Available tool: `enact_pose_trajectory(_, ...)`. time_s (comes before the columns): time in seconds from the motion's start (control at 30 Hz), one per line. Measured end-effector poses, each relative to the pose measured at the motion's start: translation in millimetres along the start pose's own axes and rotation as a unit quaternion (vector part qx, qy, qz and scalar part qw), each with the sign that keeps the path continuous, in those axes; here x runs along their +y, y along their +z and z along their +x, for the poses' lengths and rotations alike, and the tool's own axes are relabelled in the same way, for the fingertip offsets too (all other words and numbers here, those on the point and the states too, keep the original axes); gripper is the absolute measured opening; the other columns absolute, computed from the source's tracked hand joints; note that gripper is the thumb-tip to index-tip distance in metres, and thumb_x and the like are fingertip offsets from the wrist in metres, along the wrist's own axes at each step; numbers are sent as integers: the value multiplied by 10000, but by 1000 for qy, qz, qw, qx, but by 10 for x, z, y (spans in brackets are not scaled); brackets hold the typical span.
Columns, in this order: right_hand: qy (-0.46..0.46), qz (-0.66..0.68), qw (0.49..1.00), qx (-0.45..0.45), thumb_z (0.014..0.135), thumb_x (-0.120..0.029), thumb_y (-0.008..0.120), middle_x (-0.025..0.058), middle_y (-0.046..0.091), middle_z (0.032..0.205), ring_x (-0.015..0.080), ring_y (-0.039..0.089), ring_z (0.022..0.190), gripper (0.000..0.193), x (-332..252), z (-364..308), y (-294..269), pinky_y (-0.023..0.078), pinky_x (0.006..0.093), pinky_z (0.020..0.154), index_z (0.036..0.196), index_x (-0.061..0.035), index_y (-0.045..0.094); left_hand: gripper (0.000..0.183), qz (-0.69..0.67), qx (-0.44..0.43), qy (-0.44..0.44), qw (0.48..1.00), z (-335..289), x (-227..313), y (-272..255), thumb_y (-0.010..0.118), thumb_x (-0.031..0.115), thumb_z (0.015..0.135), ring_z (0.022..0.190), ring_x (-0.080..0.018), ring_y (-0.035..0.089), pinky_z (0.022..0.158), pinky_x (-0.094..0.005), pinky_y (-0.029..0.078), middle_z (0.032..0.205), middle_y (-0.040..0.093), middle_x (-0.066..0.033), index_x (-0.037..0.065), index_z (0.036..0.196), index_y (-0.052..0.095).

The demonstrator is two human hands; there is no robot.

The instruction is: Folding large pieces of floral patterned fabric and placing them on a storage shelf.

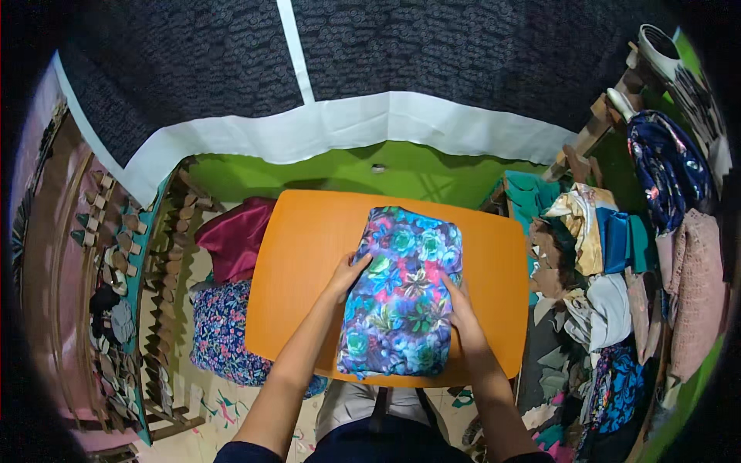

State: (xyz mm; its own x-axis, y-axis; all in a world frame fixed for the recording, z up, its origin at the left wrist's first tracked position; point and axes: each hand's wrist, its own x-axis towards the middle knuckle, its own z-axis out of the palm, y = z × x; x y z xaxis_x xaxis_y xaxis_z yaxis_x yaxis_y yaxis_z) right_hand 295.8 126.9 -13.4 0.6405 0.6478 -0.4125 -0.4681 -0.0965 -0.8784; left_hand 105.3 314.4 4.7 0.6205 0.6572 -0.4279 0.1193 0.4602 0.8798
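A folded floral cloth (403,320) in blue, purple, teal and pink lies lengthwise over the orange table, forming a flat rectangular bundle slightly tilted to the right. My left hand (349,276) grips its left edge, thumb on top and the other fingers mostly hidden beside or under it. On the opposite edge, my right hand (461,306) holds it in a similar way, with the fingers partly out of sight. Whether the bundle rests fully on the tabletop or is slightly lifted, I cannot tell.
The orange table (301,231) stands before me. Left of it are a shiny maroon cloth (239,239) and a dark floral bundle (224,332), beside racks of wooden shoe-shaped forms (158,309). Piled fabrics (606,301) crowd the right side. A dark patterned curtain (432,54) hangs beyond.
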Motion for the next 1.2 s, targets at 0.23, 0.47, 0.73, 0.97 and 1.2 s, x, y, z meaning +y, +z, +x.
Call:
enact_pose_trajectory(0.23,187,168,956,-151,760,-173,627,135,600,936,248,604,807,398,-184,237,69,509,383,722,1094,-2,493,602,-37,-111,-204,972,168,465,109,701,257,710,998,-218,534,859,-348,439,1100,549,-123,39,1206,439)
enact_pose_trajectory(0.47,-75,82,981,-159,670,-77,706,105,586,970,199,579,856,454,-1266,-22,265,478,346,771,1068,-3,503,569,61,-183,144,971,-164,1532,307,720,175,673,990,-176,514,885,-323,405,1072,551,-68,33,1162,468)
enact_pose_trajectory(0.73,-374,-30,912,-168,804,-165,498,82,546,1049,173,511,968,302,-767,126,-122,407,320,860,1067,-17,507,419,349,-142,508,774,-447,1334,-35,674,186,641,962,-252,550,834,-382,411,1025,587,-129,38,1016,562)
enact_pose_trajectory(0.97,-502,-604,565,-251,615,-71,579,89,498,1174,300,430,1101,143,-13,-609,-206,343,457,915,725,-57,489,528,637,-282,497,517,-606,35,-639,623,176,633,1115,-261,447,942,-401,347,1250,454,-76,64,1130,484)
enact_pose_trajectory(1.2,-499,-646,546,-188,634,-45,570,118,468,1174,305,409,1125,287,77,-582,-598,330,451,925,920,-55,550,592,649,-292,483,510,-848,150,-680,585,138,631,1180,-241,384,972,-394,316,1307,389,-88,84,1202,436)
